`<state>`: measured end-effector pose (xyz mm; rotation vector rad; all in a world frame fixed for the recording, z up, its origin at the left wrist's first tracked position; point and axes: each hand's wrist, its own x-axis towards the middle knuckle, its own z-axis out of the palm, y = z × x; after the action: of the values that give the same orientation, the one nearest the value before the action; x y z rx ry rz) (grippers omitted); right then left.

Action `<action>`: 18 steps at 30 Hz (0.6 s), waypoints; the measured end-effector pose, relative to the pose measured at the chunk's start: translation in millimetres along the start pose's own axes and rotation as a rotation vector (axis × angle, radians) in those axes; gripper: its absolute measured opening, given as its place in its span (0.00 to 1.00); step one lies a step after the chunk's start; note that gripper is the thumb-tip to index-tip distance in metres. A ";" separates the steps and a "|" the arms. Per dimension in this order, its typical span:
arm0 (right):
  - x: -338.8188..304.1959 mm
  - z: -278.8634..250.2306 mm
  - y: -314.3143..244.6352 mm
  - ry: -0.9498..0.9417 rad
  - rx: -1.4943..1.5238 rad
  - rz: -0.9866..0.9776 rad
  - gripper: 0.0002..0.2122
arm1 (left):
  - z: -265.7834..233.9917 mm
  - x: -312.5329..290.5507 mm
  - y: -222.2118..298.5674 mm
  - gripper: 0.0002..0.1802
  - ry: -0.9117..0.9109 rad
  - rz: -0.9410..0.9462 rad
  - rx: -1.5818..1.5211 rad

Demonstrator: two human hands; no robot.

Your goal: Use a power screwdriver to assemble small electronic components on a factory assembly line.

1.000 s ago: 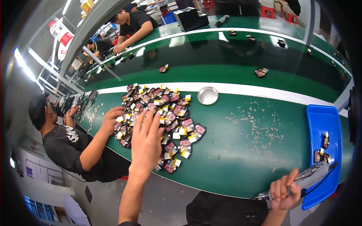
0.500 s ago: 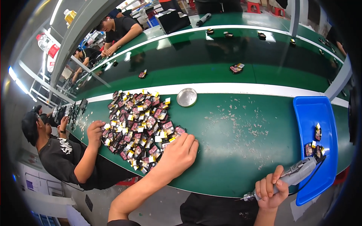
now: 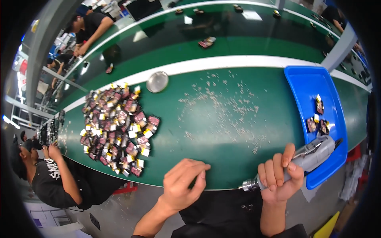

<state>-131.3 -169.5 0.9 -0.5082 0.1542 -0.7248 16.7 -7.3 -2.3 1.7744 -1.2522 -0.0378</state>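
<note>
Head view: the right hand (image 3: 278,176) has its fingers round a grey power tool (image 3: 319,154), long axis slanting down-left toward the left hand (image 3: 183,184). Nearer the module heap (image 3: 113,129), up-left on the surface (image 3: 234,162), the left's fingers curl; whether gripping anything, I cannot tell.

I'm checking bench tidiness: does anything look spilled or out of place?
Yes: many tiny pale bits lie scattered across the green worktop, between the heap of black-and-pink parts and the blue tray. They look spilled, being loose rather than gathered.
</note>
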 end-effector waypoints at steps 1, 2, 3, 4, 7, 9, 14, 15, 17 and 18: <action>1.9 4.4 1.1 -0.034 0.028 -0.009 0.05 | 0.7 -3.6 -0.1 0.08 0.023 -0.027 -0.032; 2.8 8.0 1.9 -0.070 0.058 -0.017 0.05 | 1.5 -6.8 0.8 0.08 0.047 -0.053 -0.060; 1.8 8.8 1.8 -0.084 0.064 -0.025 0.04 | 5.0 -9.9 1.3 0.08 0.043 -0.060 -0.078; 0.2 9.4 1.7 -0.074 0.052 -0.024 0.04 | 7.7 -12.8 2.6 0.07 0.066 -0.138 -0.194; -3.5 11.2 3.2 -0.084 0.070 -0.016 0.04 | 12.9 -22.5 5.7 0.05 0.112 -0.270 -0.429; -5.1 12.7 3.3 -0.100 0.076 -0.015 0.04 | 15.5 -26.6 7.2 0.05 0.134 -0.320 -0.550; -7.3 18.2 2.7 -0.066 0.123 -0.048 0.05 | 18.2 -30.4 18.4 0.04 0.100 -0.421 -0.801; -7.6 21.1 1.9 -0.051 0.153 -0.081 0.05 | 17.9 -29.7 20.2 0.04 0.099 -0.426 -0.807; -6.4 27.1 -1.0 -0.057 0.144 -0.115 0.04 | 18.2 -27.8 22.2 0.04 -0.012 -0.367 -0.809; -5.5 29.7 -1.2 -0.072 0.145 -0.148 0.04 | 18.5 -28.2 23.6 0.04 -0.012 -0.371 -0.813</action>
<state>-127.0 -155.0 27.0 -0.4088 -0.0035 -0.8539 -23.1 0.7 -9.3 1.2482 -0.7285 -0.6730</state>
